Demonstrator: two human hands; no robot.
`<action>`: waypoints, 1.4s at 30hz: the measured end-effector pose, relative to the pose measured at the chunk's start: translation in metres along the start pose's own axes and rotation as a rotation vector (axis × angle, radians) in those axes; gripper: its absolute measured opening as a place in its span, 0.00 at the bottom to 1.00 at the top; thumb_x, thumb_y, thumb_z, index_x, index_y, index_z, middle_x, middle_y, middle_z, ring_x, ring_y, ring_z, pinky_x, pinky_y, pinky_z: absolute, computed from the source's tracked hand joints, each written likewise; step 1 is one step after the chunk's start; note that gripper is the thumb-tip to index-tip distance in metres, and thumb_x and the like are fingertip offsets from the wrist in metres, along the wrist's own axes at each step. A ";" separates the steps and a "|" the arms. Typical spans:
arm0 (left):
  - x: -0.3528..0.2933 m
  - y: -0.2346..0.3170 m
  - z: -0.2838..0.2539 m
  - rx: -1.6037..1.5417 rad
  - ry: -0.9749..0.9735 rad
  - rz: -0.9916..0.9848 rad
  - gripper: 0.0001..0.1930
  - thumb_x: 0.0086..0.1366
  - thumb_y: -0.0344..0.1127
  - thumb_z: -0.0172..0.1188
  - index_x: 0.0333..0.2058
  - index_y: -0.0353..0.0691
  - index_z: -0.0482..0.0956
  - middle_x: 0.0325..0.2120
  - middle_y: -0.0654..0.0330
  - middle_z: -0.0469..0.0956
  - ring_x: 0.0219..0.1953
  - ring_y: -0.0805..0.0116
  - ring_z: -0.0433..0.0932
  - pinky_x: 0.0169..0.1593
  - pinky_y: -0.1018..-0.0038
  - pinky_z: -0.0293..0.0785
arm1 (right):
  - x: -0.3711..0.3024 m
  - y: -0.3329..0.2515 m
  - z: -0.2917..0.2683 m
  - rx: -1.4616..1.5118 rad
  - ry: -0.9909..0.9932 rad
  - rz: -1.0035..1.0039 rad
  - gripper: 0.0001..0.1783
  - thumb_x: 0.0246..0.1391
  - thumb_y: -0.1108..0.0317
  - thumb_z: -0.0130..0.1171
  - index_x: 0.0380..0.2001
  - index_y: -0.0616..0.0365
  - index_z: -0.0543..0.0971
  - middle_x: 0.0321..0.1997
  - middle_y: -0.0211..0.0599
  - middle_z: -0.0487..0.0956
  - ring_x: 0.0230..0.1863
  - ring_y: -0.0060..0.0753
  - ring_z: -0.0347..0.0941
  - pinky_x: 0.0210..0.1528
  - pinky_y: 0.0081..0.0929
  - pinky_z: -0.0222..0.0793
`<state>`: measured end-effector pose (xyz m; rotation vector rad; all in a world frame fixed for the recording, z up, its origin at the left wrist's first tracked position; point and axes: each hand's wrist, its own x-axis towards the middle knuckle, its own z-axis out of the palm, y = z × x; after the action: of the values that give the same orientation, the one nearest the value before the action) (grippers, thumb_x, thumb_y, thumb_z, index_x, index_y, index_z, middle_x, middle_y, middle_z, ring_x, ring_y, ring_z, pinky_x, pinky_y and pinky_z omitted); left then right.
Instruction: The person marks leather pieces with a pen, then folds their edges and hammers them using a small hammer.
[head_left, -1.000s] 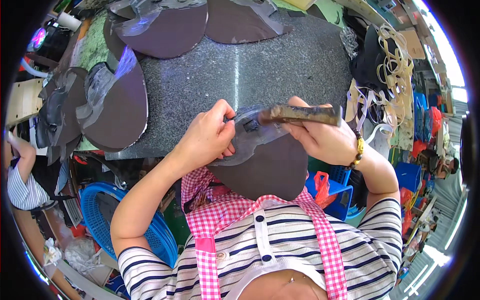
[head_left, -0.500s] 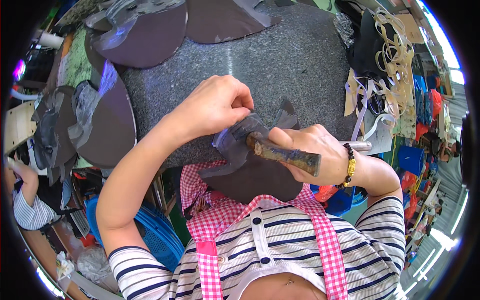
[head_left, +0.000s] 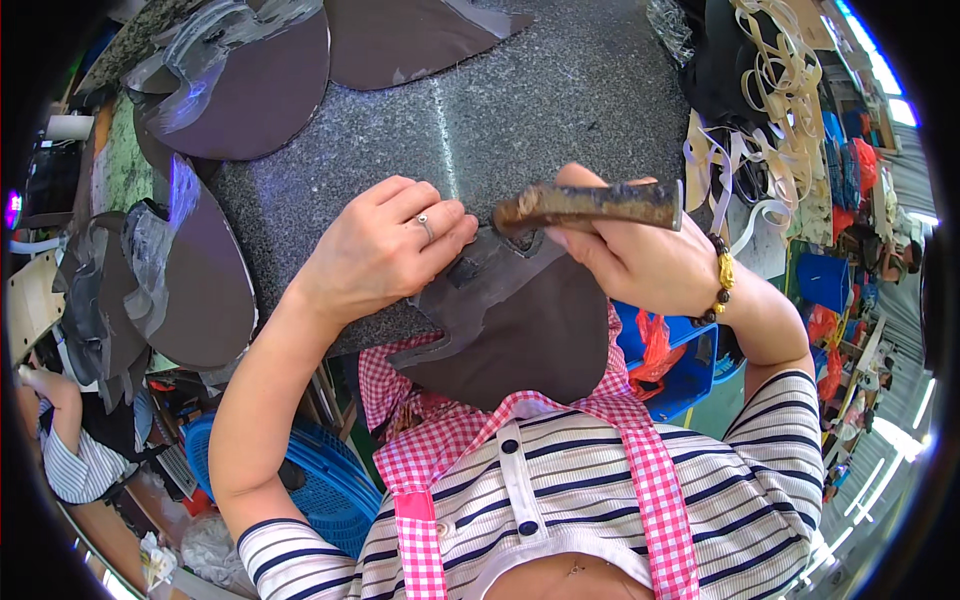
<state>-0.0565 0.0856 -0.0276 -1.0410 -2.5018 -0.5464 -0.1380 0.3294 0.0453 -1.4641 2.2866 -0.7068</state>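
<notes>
Dark piece [head_left: 530, 345] across the table's [head_left: 560, 110] near edge, between my hands.
My left hand [head_left: 385, 252] grasps its far-left edge; my right hand [head_left: 640, 258] grips a hammer [head_left: 590, 205] over its far edge. Beyond lies open table, up to brown panels [head_left: 260, 95].

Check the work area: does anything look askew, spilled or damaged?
I see no spill. The pale strips stand out: they lie in a loose, looping tangle by the right side of the slab. The hammer in the right hand has a blotchy, discoloured head, which may only be wear.
</notes>
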 end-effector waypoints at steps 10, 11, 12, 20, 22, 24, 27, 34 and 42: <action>-0.005 0.018 0.000 -0.173 0.108 -0.398 0.13 0.47 0.30 0.70 0.34 0.40 0.83 0.31 0.62 0.78 0.33 0.64 0.77 0.37 0.69 0.75 | 0.010 -0.001 0.002 -0.031 -0.083 0.022 0.11 0.57 0.66 0.55 0.41 0.57 0.71 0.16 0.46 0.73 0.21 0.56 0.74 0.24 0.49 0.68; -0.007 0.020 -0.001 -0.200 0.106 -0.439 0.13 0.47 0.30 0.71 0.33 0.40 0.84 0.30 0.62 0.78 0.32 0.64 0.77 0.37 0.69 0.75 | 0.010 0.000 0.002 -0.032 -0.081 0.024 0.11 0.57 0.66 0.55 0.41 0.57 0.71 0.16 0.46 0.73 0.21 0.56 0.74 0.24 0.49 0.68; -0.007 0.023 -0.001 -0.200 0.105 -0.436 0.13 0.47 0.30 0.71 0.33 0.40 0.84 0.30 0.62 0.78 0.32 0.64 0.77 0.37 0.69 0.75 | 0.009 0.001 0.002 -0.021 -0.056 0.008 0.08 0.54 0.69 0.58 0.35 0.61 0.74 0.26 0.46 0.74 0.23 0.52 0.74 0.25 0.44 0.69; 0.000 0.037 -0.003 -0.006 0.036 -0.364 0.12 0.48 0.28 0.69 0.34 0.41 0.83 0.31 0.63 0.78 0.33 0.62 0.78 0.39 0.67 0.74 | 0.013 0.010 0.007 0.016 0.009 -0.067 0.11 0.56 0.67 0.55 0.42 0.58 0.72 0.19 0.47 0.75 0.21 0.56 0.74 0.22 0.46 0.68; 0.000 0.038 -0.004 0.021 0.024 -0.365 0.12 0.48 0.27 0.69 0.35 0.41 0.83 0.32 0.62 0.78 0.34 0.61 0.78 0.39 0.67 0.74 | 0.014 0.008 0.007 -0.121 0.111 -0.274 0.12 0.56 0.67 0.55 0.42 0.58 0.71 0.17 0.45 0.74 0.21 0.56 0.73 0.22 0.46 0.68; -0.003 0.037 -0.006 -0.077 0.039 -0.437 0.12 0.47 0.27 0.70 0.34 0.40 0.83 0.33 0.61 0.78 0.35 0.60 0.77 0.40 0.67 0.74 | 0.014 -0.008 0.002 -0.163 -0.086 -0.023 0.08 0.55 0.69 0.54 0.38 0.58 0.74 0.23 0.43 0.76 0.23 0.55 0.75 0.23 0.45 0.70; -0.009 0.039 -0.008 -0.113 0.144 -0.617 0.12 0.47 0.27 0.70 0.34 0.40 0.84 0.34 0.60 0.78 0.37 0.59 0.77 0.41 0.67 0.74 | 0.018 -0.002 -0.001 -0.230 -0.160 -0.103 0.09 0.52 0.69 0.58 0.37 0.59 0.79 0.31 0.42 0.79 0.25 0.49 0.74 0.27 0.40 0.70; -0.008 0.059 -0.004 0.000 0.076 -0.577 0.10 0.50 0.27 0.67 0.34 0.39 0.83 0.36 0.59 0.78 0.39 0.58 0.78 0.41 0.66 0.74 | 0.017 0.011 0.010 -0.107 0.123 -0.217 0.09 0.55 0.68 0.55 0.37 0.58 0.79 0.24 0.40 0.77 0.24 0.52 0.75 0.27 0.44 0.71; -0.009 0.063 -0.011 -0.043 0.005 -0.640 0.11 0.52 0.29 0.61 0.36 0.36 0.80 0.34 0.60 0.76 0.38 0.60 0.76 0.47 0.64 0.71 | 0.022 -0.005 0.009 -0.118 -0.153 -0.081 0.17 0.48 0.72 0.56 0.44 0.58 0.76 0.28 0.45 0.78 0.24 0.51 0.75 0.24 0.44 0.70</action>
<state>-0.0019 0.1159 -0.0091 -0.2204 -2.8062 -0.7725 -0.1388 0.3062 0.0405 -1.6121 2.1960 -0.4702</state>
